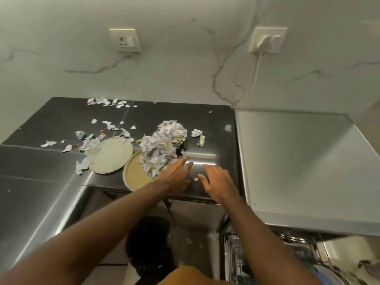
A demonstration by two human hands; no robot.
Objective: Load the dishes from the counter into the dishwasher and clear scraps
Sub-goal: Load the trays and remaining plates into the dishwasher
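Head view — steeply down over counter [205, 124]

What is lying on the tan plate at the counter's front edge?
Crumpled paper scraps heap over the right half of the tan plate; its left half is bare. Anything under the heap is hidden.

Right of the tan plate [133, 174], bare dark counter [213, 140] gives you clear passage. A heap of torn paper [158, 149] blocks its far half, a pale plate [111, 155] crowds its left, and loose scraps [107, 125] litter the surface beyond.
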